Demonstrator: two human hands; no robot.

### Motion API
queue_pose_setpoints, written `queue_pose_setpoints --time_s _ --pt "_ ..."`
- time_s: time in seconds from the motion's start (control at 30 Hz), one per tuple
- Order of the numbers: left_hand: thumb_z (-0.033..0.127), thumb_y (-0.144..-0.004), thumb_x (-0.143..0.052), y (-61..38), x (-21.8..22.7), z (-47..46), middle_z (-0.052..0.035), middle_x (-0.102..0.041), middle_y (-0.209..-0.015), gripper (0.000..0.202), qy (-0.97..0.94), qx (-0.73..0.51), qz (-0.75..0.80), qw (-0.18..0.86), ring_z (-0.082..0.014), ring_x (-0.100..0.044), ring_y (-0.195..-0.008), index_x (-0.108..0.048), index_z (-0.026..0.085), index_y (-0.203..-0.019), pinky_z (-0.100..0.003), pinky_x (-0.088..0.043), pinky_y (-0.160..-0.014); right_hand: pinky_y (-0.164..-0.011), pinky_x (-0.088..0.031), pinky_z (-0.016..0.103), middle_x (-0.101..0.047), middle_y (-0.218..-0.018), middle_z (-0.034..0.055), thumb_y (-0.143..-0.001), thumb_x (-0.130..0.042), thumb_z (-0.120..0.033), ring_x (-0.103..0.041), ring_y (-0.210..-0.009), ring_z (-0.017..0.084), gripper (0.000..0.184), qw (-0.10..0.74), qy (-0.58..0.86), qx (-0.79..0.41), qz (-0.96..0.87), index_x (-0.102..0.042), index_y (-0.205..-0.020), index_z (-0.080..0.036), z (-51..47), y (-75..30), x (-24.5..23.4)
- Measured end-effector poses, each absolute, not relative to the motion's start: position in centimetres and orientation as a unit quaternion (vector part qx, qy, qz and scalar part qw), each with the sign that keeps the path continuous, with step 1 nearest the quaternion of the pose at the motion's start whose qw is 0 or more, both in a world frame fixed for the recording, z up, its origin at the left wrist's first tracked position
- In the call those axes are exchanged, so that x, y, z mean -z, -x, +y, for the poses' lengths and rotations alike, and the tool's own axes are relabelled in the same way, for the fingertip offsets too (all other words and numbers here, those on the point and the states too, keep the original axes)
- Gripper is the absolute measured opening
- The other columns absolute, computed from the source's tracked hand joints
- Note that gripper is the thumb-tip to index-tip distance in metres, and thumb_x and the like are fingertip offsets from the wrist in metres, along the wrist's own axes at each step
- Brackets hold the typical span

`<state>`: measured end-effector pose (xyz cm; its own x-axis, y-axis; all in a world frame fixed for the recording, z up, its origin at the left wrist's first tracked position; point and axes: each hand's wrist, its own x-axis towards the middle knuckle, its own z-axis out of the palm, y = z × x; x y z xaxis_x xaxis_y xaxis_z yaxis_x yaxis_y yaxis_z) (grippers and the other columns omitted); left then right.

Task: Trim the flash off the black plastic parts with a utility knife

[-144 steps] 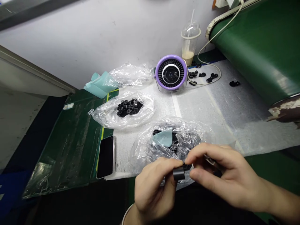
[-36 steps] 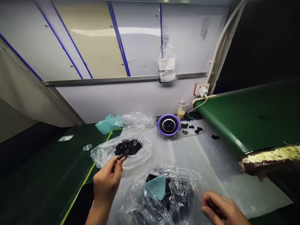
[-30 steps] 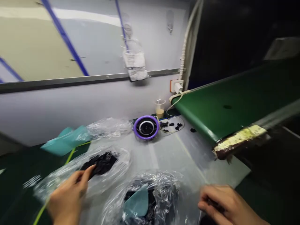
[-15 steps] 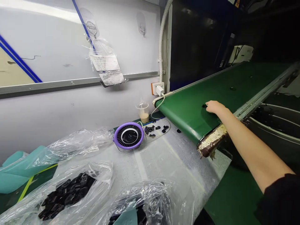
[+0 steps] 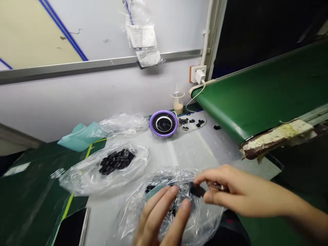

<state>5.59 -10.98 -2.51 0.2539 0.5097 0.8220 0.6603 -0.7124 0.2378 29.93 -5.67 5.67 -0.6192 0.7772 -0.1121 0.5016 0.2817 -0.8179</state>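
Observation:
My right hand (image 5: 235, 191) pinches a small flat black part (image 5: 196, 190) between thumb and forefinger. Something metallic shows inside the curled fingers; its kind is hidden. Close by on the left, my left hand (image 5: 164, 218) has its fingers apart and nothing in them that I can see. Both hands are over a clear plastic bag (image 5: 128, 212) of black pieces, with a teal strip (image 5: 156, 190) lying in it. Farther left, another clear bag (image 5: 139, 157) lies open around a heap of small black parts (image 5: 116, 161).
A purple-rimmed round fan (image 5: 163, 123) stands mid-table near a plastic cup (image 5: 178, 102) and loose black parts (image 5: 200, 123). The green conveyor belt (image 5: 261, 89) juts in from the right. A white cable (image 5: 188, 106) runs to the wall socket (image 5: 194, 73). A phone (image 5: 70, 229) lies lower left.
My right hand has come back from the conveyor belt to above the near bag, carrying the black part. My left hand has entered the view. The camera has turned left and down.

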Motion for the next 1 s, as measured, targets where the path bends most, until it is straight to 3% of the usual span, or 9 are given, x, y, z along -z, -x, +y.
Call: queue_pose_setpoints --time_s 0.07,0.17,0.23,0.3,0.4,0.5,0.63,0.77,1.0 --pt "0.007 -0.091 -0.072 -6.6 2.4 -11.0 -0.0129 -0.077 -0.122 0.030 0.818 0.450 -0.342 0.106 -0.0265 -0.073 -0.110 -0.078 0.017 -0.118 -0.035 -0.064 -0.090 -0.056 -0.051 0.020 -0.072 -0.075 -0.0022 -0.099 -0.065 -0.023 -0.066 -0.063 0.013 0.015 0.182 0.361 -0.498 -0.767 -0.075 -0.110 -0.024 -7.0 -28.8 -4.3" --pt "0.005 -0.095 -0.066 -6.6 2.9 -11.4 -0.0133 -0.079 -0.108 0.024 0.806 0.480 -0.342 0.052 -0.0232 -0.075 -0.099 -0.077 0.010 -0.116 -0.032 -0.065 -0.084 -0.066 -0.056 0.022 -0.071 -0.086 -0.0019 -0.102 -0.062 -0.031 -0.067 -0.072 0.014 0.027 0.191 0.372 -0.509 -0.753 -0.063 -0.129 -0.027 -7.9 -28.5 -2.6" --pt "0.001 -0.093 -0.067 -6.5 3.3 -12.1 -0.0093 -0.078 -0.102 0.025 0.740 0.546 -0.386 -0.069 -0.0187 -0.076 -0.089 -0.076 0.013 -0.113 -0.026 -0.065 -0.076 -0.072 -0.059 0.024 -0.070 -0.094 -0.0009 -0.106 -0.057 -0.039 -0.070 -0.081 0.015 0.034 0.197 0.398 -0.491 -0.749 -0.049 -0.138 -0.030 -8.3 -28.8 -1.9" --pt "0.003 -0.095 -0.067 -6.8 3.5 -12.7 -0.0052 -0.077 -0.101 0.024 0.630 0.611 -0.415 -0.238 -0.0148 -0.077 -0.078 -0.075 0.019 -0.110 -0.021 -0.065 -0.063 -0.076 -0.060 0.025 -0.068 -0.101 0.0003 -0.109 -0.048 -0.040 -0.071 -0.090 0.015 0.024 0.206 0.412 -0.462 -0.758 -0.045 -0.131 -0.031 -8.7 -29.1 -1.7" --pt "0.013 -0.100 -0.065 -7.5 3.4 -13.6 -0.0032 -0.075 -0.101 0.014 0.492 0.651 -0.374 -0.440 -0.0139 -0.078 -0.072 -0.074 0.023 -0.106 -0.019 -0.065 -0.054 -0.073 -0.059 0.023 -0.066 -0.100 -0.0006 -0.112 -0.039 -0.028 -0.071 -0.086 0.013 0.008 0.211 0.364 -0.415 -0.807 -0.045 -0.117 -0.030 -9.2 -28.9 -1.7" --pt "0.016 -0.101 -0.065 -7.8 3.2 -14.2 -0.0033 -0.076 -0.101 0.011 0.454 0.635 -0.349 -0.518 -0.0145 -0.078 -0.077 -0.072 0.024 -0.105 -0.022 -0.068 -0.061 -0.076 -0.057 0.021 -0.069 -0.101 0.0004 -0.106 -0.041 -0.008 -0.070 -0.087 0.012 0.025 0.264 0.285 -0.351 -0.852 -0.048 -0.121 -0.027 -9.5 -28.0 -1.6" --pt "0.013 -0.102 -0.064 -7.6 3.2 -14.7 -0.0039 -0.075 -0.104 0.013 0.465 0.626 -0.370 -0.506 -0.0128 -0.076 -0.076 -0.070 0.024 -0.106 -0.023 -0.068 -0.066 -0.077 -0.055 0.024 -0.071 -0.100 0.0040 -0.097 -0.046 0.002 -0.067 -0.087 0.013 0.034 0.337 0.254 -0.266 -0.867 -0.054 -0.121 -0.020 -9.8 -27.2 -1.4" --pt "0.012 -0.102 -0.063 -7.5 3.0 -14.8 -0.0055 -0.076 -0.103 0.014 0.518 0.616 -0.386 -0.450 -0.0130 -0.076 -0.076 -0.070 0.023 -0.108 -0.022 -0.067 -0.067 -0.070 -0.050 0.028 -0.068 -0.098 0.0048 -0.100 -0.058 -0.011 -0.060 -0.081 0.015 0.019 0.336 0.254 -0.169 -0.891 -0.059 -0.118 -0.019 -10.0 -26.9 -1.3" --pt "0.011 -0.100 -0.065 -7.9 2.8 -14.5 -0.0069 -0.077 -0.096 0.010 0.559 0.644 -0.387 -0.352 -0.0157 -0.076 -0.087 -0.071 0.018 -0.104 -0.022 -0.066 -0.075 -0.066 -0.037 0.032 -0.064 -0.094 0.0043 -0.105 -0.052 -0.016 -0.049 -0.077 0.017 0.011 0.318 0.245 -0.087 -0.912 -0.062 -0.107 -0.020 -10.1 -26.5 -0.9"
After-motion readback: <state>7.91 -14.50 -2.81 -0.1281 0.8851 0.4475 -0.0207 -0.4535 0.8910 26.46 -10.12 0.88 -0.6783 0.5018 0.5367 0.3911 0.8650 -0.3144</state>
